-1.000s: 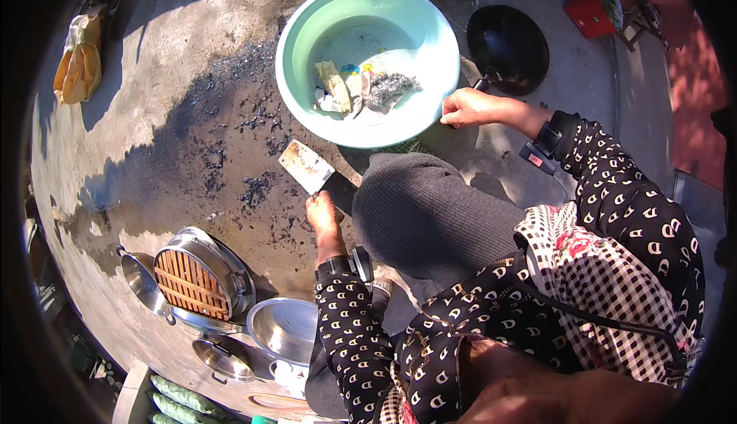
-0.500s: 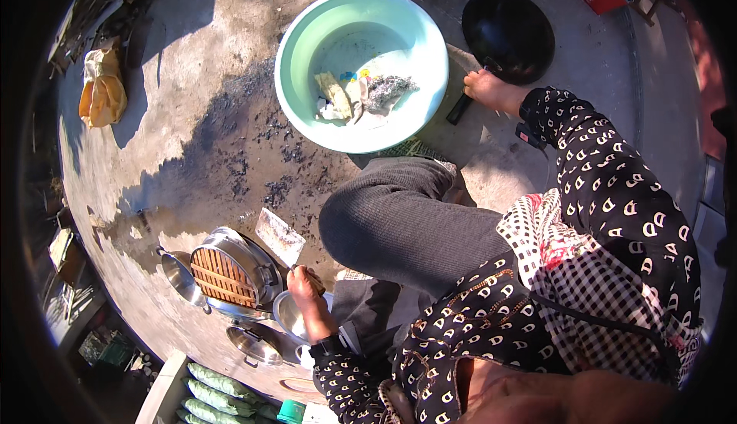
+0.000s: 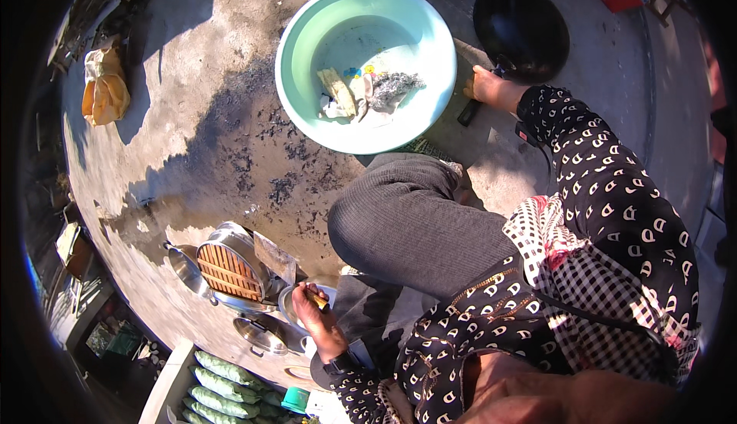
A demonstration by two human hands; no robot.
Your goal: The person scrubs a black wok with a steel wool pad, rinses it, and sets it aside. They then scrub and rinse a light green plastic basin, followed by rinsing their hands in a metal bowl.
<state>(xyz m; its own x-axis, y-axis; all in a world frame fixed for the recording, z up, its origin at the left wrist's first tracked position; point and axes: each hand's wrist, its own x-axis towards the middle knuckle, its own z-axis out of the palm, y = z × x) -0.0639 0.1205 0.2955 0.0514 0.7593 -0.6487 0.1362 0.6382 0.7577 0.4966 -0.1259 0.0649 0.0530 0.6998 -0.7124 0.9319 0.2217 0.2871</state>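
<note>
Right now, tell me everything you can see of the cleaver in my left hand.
The cleaver has a broad, roughly rectangular blade that looks like metal, dull grey-brown and blotchy on the face that shows. Your left hand is closed around its handle, leaving a yellowish-brown part visible. The blade points up and left in the picture, beside the steel pot with the slatted rack; whether they touch, I can't tell.
</note>
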